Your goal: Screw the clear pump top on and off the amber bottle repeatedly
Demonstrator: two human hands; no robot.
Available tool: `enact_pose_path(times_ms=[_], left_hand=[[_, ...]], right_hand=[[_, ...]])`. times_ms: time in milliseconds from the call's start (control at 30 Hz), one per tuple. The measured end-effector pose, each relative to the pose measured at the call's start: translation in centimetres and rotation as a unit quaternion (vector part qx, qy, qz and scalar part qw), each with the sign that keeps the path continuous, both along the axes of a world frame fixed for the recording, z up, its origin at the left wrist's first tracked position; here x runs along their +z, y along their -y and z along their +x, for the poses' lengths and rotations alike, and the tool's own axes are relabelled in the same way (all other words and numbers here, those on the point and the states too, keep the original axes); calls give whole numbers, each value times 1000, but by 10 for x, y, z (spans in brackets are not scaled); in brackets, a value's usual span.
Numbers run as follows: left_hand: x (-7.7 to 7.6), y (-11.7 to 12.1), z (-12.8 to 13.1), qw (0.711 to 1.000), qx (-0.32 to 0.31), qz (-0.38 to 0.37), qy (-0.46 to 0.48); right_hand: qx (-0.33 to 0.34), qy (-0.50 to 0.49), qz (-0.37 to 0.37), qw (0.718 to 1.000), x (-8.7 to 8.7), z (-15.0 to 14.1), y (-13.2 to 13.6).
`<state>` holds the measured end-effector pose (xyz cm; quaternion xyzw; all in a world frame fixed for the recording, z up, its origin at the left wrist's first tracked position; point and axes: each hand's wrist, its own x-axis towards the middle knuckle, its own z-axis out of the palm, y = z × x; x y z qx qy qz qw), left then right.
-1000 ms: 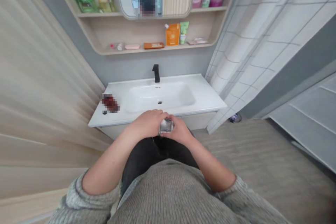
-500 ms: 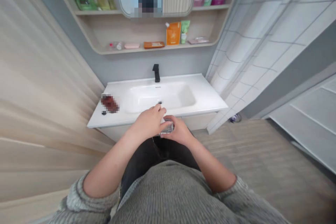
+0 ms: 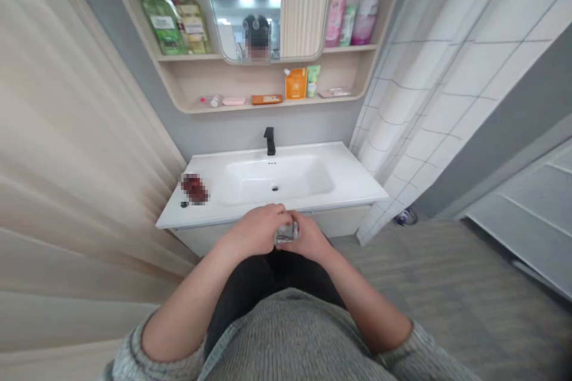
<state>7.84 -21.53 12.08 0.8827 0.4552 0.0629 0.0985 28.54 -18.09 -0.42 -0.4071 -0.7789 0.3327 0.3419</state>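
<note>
A small clear glass container (image 3: 286,233) sits between my two hands, just in front of the white washbasin's edge and above my lap. My left hand (image 3: 254,231) curls over it from the left, its fingertips on the top. My right hand (image 3: 308,239) wraps it from the right and hides most of its lower part. Its exact shape is hard to tell. The white washbasin (image 3: 313,202) lies just beyond my hands, with a black faucet (image 3: 269,140) at the back.
A blurred dark red item (image 3: 194,188) stands on the basin's left counter. Above it are a wooden shelf (image 3: 268,104) holding several toiletries and a mirror (image 3: 232,12) showing a person's head. A tiled-pattern curtain (image 3: 447,101) hangs right, a beige curtain (image 3: 67,131) left.
My left hand has come down from near the drain and back onto the glass container. The view has tilted, so the basin sits lower in the picture.
</note>
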Motion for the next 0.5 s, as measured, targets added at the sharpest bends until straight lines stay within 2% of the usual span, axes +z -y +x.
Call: enact_pose_path(times_ms=[67,200,400,500], left_hand=[[1,1,1,999,-18,26,13],[3,-1,3,998,33,38,-34],[10,-2,-2,997,-75,2,-22],[11,-3,-5,998,-61,11,-7]], right_hand=[[1,-4,4,1000,2,1,2],[13,-10,8,1000,4,5,5],[51,-6,-23,998,9,12,6],[60,-15,-32,998,12,12,4]])
